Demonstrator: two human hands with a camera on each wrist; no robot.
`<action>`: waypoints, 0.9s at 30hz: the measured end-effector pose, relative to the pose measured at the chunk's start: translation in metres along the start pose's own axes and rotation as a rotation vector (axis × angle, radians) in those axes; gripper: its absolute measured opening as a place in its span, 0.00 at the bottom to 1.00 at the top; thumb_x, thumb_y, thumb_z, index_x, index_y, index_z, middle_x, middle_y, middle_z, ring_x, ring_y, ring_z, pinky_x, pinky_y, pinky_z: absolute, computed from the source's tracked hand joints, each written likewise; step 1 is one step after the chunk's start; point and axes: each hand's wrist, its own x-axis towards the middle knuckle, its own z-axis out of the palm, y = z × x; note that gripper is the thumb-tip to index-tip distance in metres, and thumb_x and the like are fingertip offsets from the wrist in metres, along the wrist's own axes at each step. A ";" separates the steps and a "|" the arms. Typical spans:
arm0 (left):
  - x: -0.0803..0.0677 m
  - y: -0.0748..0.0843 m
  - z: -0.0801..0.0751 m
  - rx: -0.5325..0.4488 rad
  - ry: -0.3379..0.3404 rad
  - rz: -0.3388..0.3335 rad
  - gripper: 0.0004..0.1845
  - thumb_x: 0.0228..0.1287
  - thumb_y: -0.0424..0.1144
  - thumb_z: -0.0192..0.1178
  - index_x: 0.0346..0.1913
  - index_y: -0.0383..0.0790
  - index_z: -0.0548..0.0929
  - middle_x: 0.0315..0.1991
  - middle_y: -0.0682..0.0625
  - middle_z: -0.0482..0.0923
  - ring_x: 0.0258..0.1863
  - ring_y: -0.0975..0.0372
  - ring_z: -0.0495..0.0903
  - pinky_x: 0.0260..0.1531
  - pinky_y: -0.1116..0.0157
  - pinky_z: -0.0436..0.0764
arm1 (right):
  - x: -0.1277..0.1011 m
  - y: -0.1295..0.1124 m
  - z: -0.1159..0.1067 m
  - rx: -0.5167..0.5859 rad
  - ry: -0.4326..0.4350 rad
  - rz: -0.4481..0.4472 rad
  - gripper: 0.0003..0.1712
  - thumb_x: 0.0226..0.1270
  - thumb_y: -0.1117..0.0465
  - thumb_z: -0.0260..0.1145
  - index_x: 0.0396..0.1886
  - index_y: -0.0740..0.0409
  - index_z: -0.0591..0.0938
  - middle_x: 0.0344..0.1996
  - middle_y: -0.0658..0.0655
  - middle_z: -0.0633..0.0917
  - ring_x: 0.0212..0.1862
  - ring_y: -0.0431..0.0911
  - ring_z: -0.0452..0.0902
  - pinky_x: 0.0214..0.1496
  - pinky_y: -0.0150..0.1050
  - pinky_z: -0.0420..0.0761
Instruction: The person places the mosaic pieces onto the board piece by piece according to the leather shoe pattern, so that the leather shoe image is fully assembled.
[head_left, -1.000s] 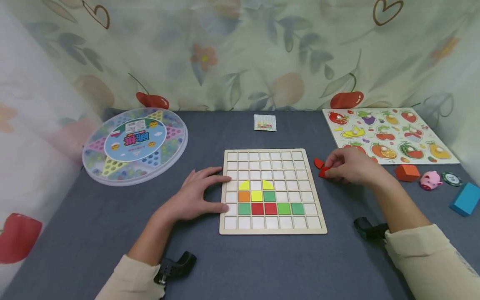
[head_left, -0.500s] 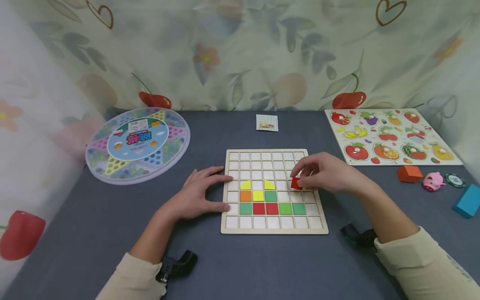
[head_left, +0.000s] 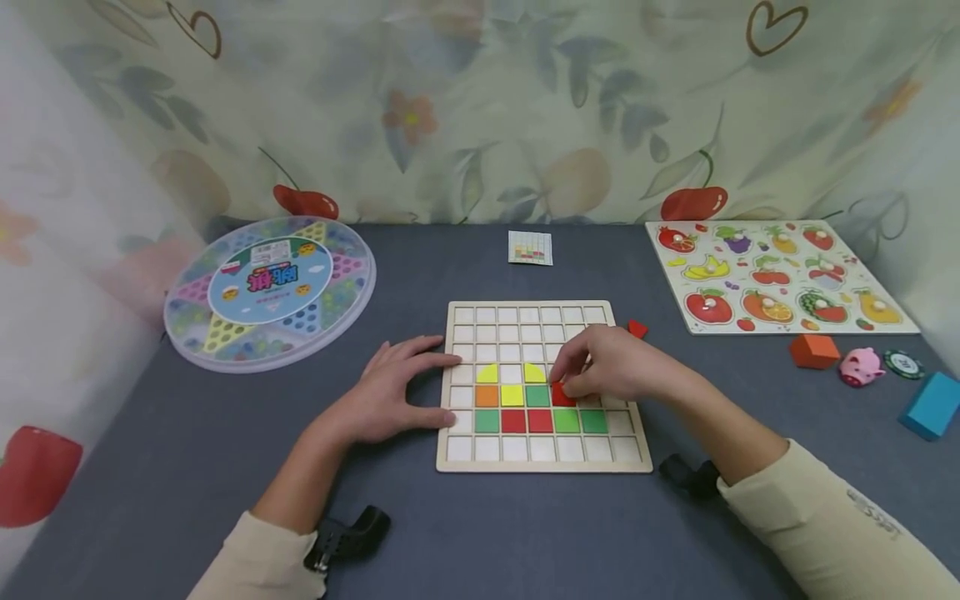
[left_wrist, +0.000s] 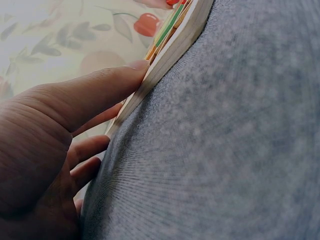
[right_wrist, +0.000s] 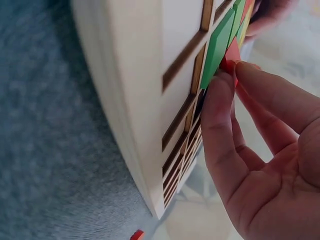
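A wooden grid board point(head_left: 543, 467) lies flat on the dark cloth, with yellow, orange, green and red tiles in some of its cells. My right hand point(head_left: 618, 362) pinches a red tile point(head_left: 561, 395) between thumb and fingertips, at the cell right of the dark green tile point(head_left: 536, 395) in the middle row. The right wrist view shows this red tile point(right_wrist: 231, 55) tilted beside a green tile point(right_wrist: 219, 47); whether it is fully seated is hidden. At the board's left edge rests my left hand point(head_left: 386, 390), fingers spread, its thumb point(left_wrist: 112, 90) touching the rim.
Just off the board's right edge lies another red piece point(head_left: 637, 328). A small printed card point(head_left: 530, 247) is behind the board. Left stands a round board-game case point(head_left: 352, 321); right are a fruit puzzle point(head_left: 798, 323), orange block point(head_left: 814, 352), pig figure point(head_left: 861, 367), chip point(head_left: 904, 363) and blue block point(head_left: 930, 407).
My right hand has picked up a red tile from beside the board and carried it left to the middle-row cell. The left hand has stayed at the board's edge.
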 end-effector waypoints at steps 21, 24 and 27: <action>0.003 0.002 0.003 -0.003 -0.004 0.006 0.38 0.58 0.54 0.75 0.71 0.52 0.77 0.80 0.43 0.59 0.81 0.45 0.55 0.79 0.36 0.36 | -0.004 -0.003 0.008 -0.108 0.103 0.010 0.06 0.63 0.66 0.74 0.37 0.53 0.94 0.30 0.48 0.90 0.38 0.44 0.79 0.37 0.37 0.79; 0.002 0.001 0.002 0.003 0.002 0.008 0.37 0.58 0.54 0.75 0.71 0.51 0.77 0.80 0.42 0.60 0.80 0.45 0.56 0.79 0.36 0.36 | -0.003 -0.002 0.009 -0.095 0.112 0.009 0.07 0.63 0.66 0.73 0.36 0.52 0.94 0.30 0.48 0.89 0.38 0.44 0.79 0.36 0.37 0.79; 0.001 0.001 0.001 0.004 0.005 0.008 0.37 0.58 0.54 0.75 0.71 0.51 0.77 0.80 0.42 0.60 0.80 0.45 0.56 0.79 0.35 0.36 | -0.004 -0.001 0.008 -0.079 0.113 0.016 0.07 0.64 0.65 0.73 0.35 0.50 0.94 0.30 0.48 0.89 0.38 0.45 0.79 0.35 0.37 0.79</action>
